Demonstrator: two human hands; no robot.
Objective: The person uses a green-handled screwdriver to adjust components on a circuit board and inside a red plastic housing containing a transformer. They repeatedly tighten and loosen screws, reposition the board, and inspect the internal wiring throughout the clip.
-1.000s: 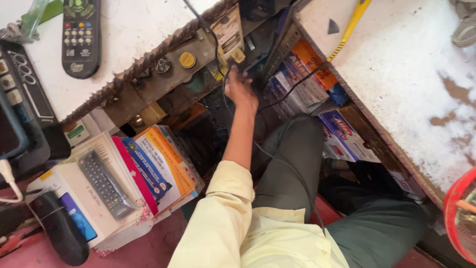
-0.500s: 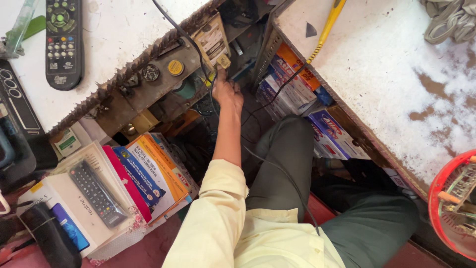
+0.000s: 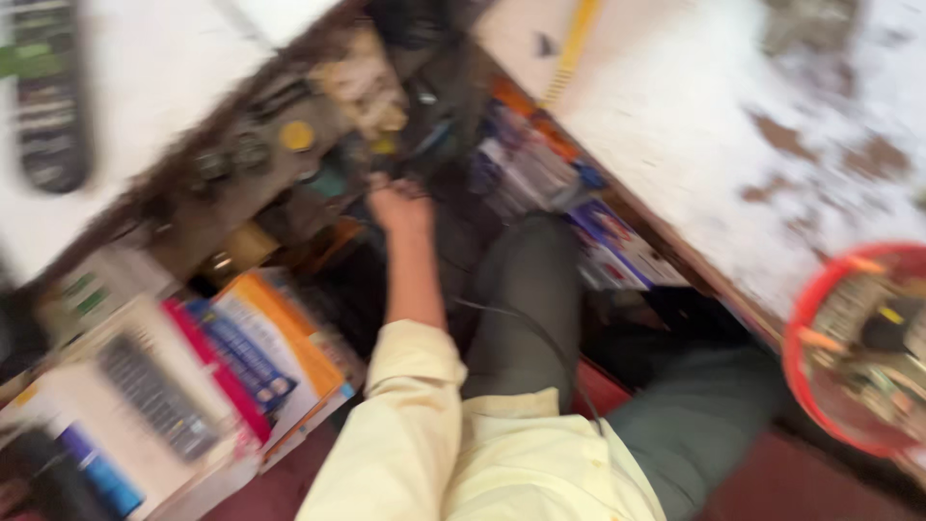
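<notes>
Here, one hand (image 3: pixel 400 205) reaches into the cluttered shelf (image 3: pixel 289 183) under the white counter; frame badly blurred.

Far left: dark remote control (image 3: pixel 48 92) lying on the white counter (image 3: pixel 164 87). Below it, a stack of boxes and booklets, a white box with a grey keypad (image 3: pixel 145 410) in front, an orange-and-blue booklet (image 3: pixel 265 352) just beside it. On the shelf front, a round yellow part (image 3: pixel 297 135) among dark knobs. Centre: bare forearm in a pale yellow sleeve (image 3: pixel 410 415) goes up to the hand, which sits at the dark gap of the shelf among black wires (image 3: pixel 526 323); which hand it is, how far it's open and whether it grips anything, cannot tell, too smeared. Other hand out of view. Grey-green trouser knee (image 3: pixel 531 299) right of the arm. Coloured packets (image 3: pixel 540 164) under the second worn white tabletop (image 3: pixel 733 106). Far right: red bowl (image 3: pixel 805 386) holding small mixed parts.
</notes>
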